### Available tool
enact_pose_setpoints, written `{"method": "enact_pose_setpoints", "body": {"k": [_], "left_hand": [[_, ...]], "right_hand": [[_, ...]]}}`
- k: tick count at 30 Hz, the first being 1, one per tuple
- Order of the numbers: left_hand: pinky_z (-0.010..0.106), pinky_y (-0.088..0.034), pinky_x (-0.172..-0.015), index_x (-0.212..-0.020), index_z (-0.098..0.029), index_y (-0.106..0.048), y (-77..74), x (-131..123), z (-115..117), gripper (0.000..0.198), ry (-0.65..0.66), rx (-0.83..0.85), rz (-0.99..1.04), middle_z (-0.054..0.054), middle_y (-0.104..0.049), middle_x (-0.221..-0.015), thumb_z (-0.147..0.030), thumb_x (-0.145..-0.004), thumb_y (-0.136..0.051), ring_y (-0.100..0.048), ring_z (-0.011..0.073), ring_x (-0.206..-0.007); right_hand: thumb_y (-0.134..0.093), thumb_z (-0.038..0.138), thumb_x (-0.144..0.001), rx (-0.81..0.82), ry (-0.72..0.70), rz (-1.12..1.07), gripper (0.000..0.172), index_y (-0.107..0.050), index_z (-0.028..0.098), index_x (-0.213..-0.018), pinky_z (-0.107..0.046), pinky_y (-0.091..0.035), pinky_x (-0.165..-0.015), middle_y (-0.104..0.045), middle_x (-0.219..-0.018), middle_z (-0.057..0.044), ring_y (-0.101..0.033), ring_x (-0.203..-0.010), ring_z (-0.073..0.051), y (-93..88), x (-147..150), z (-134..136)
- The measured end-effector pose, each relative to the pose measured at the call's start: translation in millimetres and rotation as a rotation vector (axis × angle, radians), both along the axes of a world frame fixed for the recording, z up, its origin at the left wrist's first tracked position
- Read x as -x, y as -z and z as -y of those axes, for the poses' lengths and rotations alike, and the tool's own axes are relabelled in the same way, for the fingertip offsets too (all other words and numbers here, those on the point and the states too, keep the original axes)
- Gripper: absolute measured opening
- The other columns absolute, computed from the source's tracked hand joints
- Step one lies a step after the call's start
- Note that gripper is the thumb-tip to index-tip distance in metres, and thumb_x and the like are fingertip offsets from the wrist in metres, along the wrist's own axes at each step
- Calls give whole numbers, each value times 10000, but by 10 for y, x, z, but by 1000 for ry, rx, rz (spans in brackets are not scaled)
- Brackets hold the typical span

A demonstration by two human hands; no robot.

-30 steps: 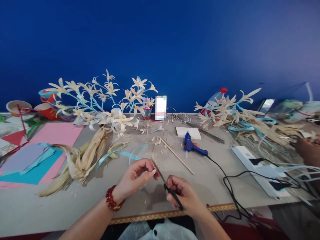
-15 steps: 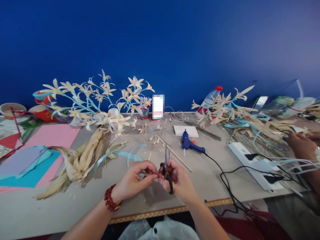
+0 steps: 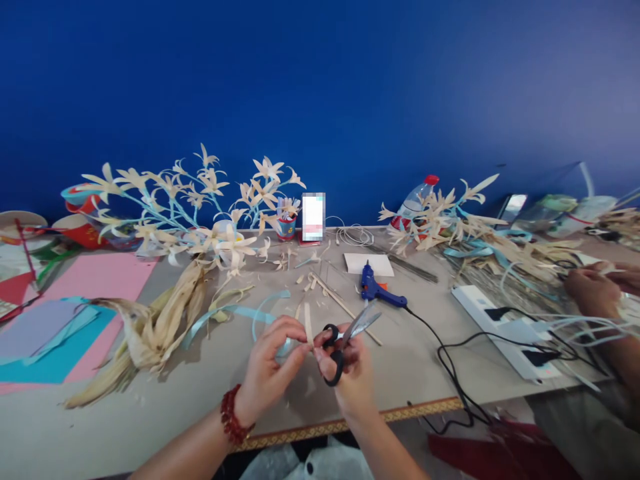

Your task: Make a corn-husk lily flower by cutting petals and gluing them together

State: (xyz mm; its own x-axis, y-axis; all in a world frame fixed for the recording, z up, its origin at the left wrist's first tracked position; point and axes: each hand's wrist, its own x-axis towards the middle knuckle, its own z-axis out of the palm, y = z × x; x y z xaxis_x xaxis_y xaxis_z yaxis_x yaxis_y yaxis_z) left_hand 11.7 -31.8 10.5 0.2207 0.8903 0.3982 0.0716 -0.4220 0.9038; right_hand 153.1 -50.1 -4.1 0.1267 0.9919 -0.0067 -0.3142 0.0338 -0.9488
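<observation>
Between my two hands stands a thin pale strip of corn husk (image 3: 309, 324), upright. The fingertips of my left hand (image 3: 277, 357) pinch its lower end. My right hand (image 3: 351, 367) holds black-handled scissors (image 3: 361, 321), blades pointing up and to the right, while its thumb and finger meet the base of the strip. Light blue ribbon (image 3: 255, 313) curls on the table just beyond my left hand. Dried corn husks (image 3: 170, 327) lie in a bundle to the left. Past my right hand is a blue glue gun (image 3: 380, 288).
Husk flowers on blue stems (image 3: 175, 193) stand at the back left; more husk flowers (image 3: 440, 210) lie right. A white power strip (image 3: 500, 333) with tangled cables sits at the right, beside a co-worker's hands (image 3: 595, 287). Coloured paper (image 3: 45, 333) covers the left. A lit phone (image 3: 313, 217) stands at the back.
The husk strip now stands up between my fingers. The scissors in my right hand have swung from pointing upward to pointing up and right.
</observation>
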Motion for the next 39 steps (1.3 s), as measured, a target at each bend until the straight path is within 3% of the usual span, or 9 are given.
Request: {"method": "enact_pose_setpoints", "body": {"k": [4,9,15,25,39], "left_hand": [[281,-408,-777,-799,-187,-604,3,3,-32,85,-9,131,123,28,-571,-807,-200,-876,-570,-534,167,-813],[246,-402,-690,-769,-175,-590,-33,36,-65,157,-17,346,300,27,-546,-819,-307,-853,-610,-492,149,-762],[249,-389,-685,-760,-178,-585,-67,51,-61,164,-22,334,312,25,-524,-788,-312,-852,-611,-466,148,-748],[244,-375,-674,-763,-177,-570,-32,74,-59,158,-16,296,240,9,-513,-766,-294,-868,-584,-462,140,-725],[237,-393,-659,-722,-169,-567,-60,39,-76,222,-2,437,373,4,-533,-718,-353,-813,-653,-480,133,-693]], "right_hand": [[-793,350,-692,30,-49,80,346,-505,214,-825,-241,-418,-589,-596,-765,7,-524,-639,-128,-44,0,-17],[-742,507,-721,77,-270,185,408,-475,203,-771,-231,-384,-576,-494,-702,25,-464,-619,-119,57,-143,77],[-710,615,-701,172,-486,199,499,-433,207,-779,-221,-325,-526,-415,-665,50,-385,-563,-97,213,-194,262],[-714,582,-714,167,-491,225,475,-423,209,-755,-218,-263,-502,-383,-622,68,-334,-537,-91,202,-163,231],[-733,580,-689,184,-473,239,480,-433,209,-740,-212,-268,-498,-394,-618,66,-343,-541,-93,175,-142,200]]}}
